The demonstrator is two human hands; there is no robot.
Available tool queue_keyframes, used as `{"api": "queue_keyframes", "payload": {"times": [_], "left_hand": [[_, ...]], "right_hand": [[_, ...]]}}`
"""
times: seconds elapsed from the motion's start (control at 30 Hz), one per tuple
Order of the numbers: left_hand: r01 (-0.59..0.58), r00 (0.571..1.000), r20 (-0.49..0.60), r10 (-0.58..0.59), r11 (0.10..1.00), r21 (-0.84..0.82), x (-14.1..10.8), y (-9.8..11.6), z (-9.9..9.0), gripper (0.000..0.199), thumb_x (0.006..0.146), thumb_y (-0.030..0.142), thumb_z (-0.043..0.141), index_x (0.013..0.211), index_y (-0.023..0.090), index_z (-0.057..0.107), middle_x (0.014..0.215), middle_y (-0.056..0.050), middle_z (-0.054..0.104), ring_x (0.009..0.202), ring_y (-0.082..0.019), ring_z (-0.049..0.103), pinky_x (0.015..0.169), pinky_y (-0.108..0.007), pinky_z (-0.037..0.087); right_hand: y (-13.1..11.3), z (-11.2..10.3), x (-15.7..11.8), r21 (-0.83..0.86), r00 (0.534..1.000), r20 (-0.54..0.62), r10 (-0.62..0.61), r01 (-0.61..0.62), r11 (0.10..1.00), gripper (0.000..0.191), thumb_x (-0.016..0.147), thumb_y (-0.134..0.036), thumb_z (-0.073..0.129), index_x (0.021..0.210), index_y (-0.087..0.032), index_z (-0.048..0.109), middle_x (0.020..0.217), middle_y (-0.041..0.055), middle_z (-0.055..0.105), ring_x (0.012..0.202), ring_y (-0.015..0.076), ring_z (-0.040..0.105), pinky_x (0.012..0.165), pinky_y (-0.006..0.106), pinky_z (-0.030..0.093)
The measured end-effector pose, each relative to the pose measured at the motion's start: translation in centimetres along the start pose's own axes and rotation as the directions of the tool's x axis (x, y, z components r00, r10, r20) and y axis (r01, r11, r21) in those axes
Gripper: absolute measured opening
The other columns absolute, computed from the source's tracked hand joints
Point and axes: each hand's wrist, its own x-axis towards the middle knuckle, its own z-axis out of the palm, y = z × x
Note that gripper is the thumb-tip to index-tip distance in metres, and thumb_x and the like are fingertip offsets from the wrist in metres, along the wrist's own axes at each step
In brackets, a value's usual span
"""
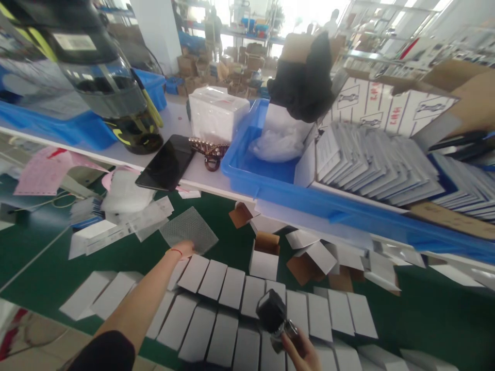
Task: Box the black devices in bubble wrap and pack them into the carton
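Observation:
My left hand (184, 249) is at the lower edge of a sheet of bubble wrap (193, 229), its fingers closed on that edge and partly hidden. In my right hand (303, 353), near the bottom of the view, is a metal fitting with a black block-shaped head (271, 310) and a shiny neck. Its exact kind cannot be made out. Below and around both hands, white boxes (232, 286) stand in rows on the green table (421, 314). Just beyond the rows, an open white box (265, 263) shows its brown inside.
A shelf above the table holds a drink bottle (127, 98), a black phone (168, 162), a wrapped white box (218, 111) and a blue tray (263, 175) with packed white cards (379, 159). Papers (127, 226) lie left; more open boxes (320, 257) lie right.

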Motion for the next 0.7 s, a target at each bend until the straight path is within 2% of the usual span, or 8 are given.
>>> {"api": "queue_keyframes", "payload": {"times": [0.13,0.23,0.33,0.4,0.5,0.6,0.7], "left_hand": [[-0.035,0.998,-0.051,0.035,0.999,-0.001,-1.5,0.0,-0.6,0.021,0.094,0.035,0.067,0.100,0.015,0.067,0.097,-0.003,0.070,0.085,-0.017,0.067,0.079,-0.036,0.058],[-0.049,0.979,-0.198,0.039,0.998,-0.047,-2.9,0.6,-1.7,0.015,0.093,0.029,0.067,0.089,0.015,0.066,0.089,-0.002,0.068,0.081,-0.016,0.065,0.078,-0.035,0.055],[-0.105,0.911,-0.410,0.042,0.985,-0.133,-4.8,2.0,-2.8,0.012,0.092,0.014,0.056,0.081,0.015,0.063,0.084,-0.003,0.066,0.083,-0.018,0.063,0.078,-0.033,0.048],[-0.199,0.853,-0.517,0.076,0.962,-0.187,-6.5,3.7,-2.6,0.013,0.086,0.009,0.052,0.080,0.017,0.061,0.084,-0.003,0.065,0.084,-0.019,0.061,0.076,-0.030,0.044],[-0.375,0.801,-0.571,0.179,0.894,-0.246,-9.3,7.7,-0.1,0.012,0.080,0.009,0.054,0.083,0.019,0.061,0.078,0.000,0.063,0.077,-0.016,0.059,0.070,-0.025,0.040],[-0.488,0.785,-0.561,0.263,0.821,-0.298,-11.7,12.3,4.8,0.024,0.075,0.004,0.052,0.090,0.019,0.062,0.068,0.004,0.059,0.067,-0.014,0.056,0.066,-0.024,0.039],[-0.549,0.767,-0.565,0.303,0.765,-0.335,-13.2,16.0,9.9,0.015,0.075,0.006,0.053,0.074,0.019,0.061,0.069,0.002,0.058,0.067,-0.015,0.055,0.067,-0.026,0.039]], "right_hand": [[-1.1,-0.1,-0.2,0.014,0.999,0.032,-0.044,0.044,0.999,0.064,0.062,-0.074,0.079,0.092,-0.017,0.077,0.088,0.0118,0.080,0.085,0.0304,0.075,0.074,0.033,0.062],[-1.1,-0.6,-0.5,0.039,0.997,0.022,-0.069,0.068,0.997,0.062,0.063,-0.071,0.080,0.093,-0.018,0.077,0.088,0.0108,0.080,0.085,0.0305,0.075,0.074,0.033,0.062],[-0.5,-1.3,-0.6,0.076,0.998,-0.004,-0.068,0.068,0.995,0.059,0.063,-0.070,0.081,0.093,-0.019,0.077,0.086,0.0104,0.080,0.082,0.0308,0.075,0.073,0.034,0.062],[0.1,-1.8,-0.4,0.106,0.998,-0.028,-0.062,0.065,0.992,0.059,0.062,-0.068,0.083,0.095,-0.019,0.077,0.088,0.0103,0.080,0.083,0.0305,0.075,0.073,0.034,0.062],[0.6,-2.0,0.3,0.125,0.997,-0.027,-0.071,0.074,0.989,0.056,0.063,-0.062,0.085,0.097,-0.019,0.076,0.092,0.0101,0.080,0.085,0.0292,0.074,0.074,0.033,0.061],[0.2,-1.5,1.1,0.101,0.991,0.049,-0.126,0.120,0.988,0.053,0.067,-0.058,0.083,0.099,-0.017,0.075,0.091,0.0110,0.080,0.084,0.0292,0.074,0.074,0.034,0.061],[-1.0,-0.4,1.4,0.027,0.966,0.104,-0.236,0.235,0.972,0.047,0.073,-0.054,0.079,0.100,-0.016,0.073,0.089,0.0104,0.078,0.082,0.0283,0.074,0.072,0.034,0.061]]}}
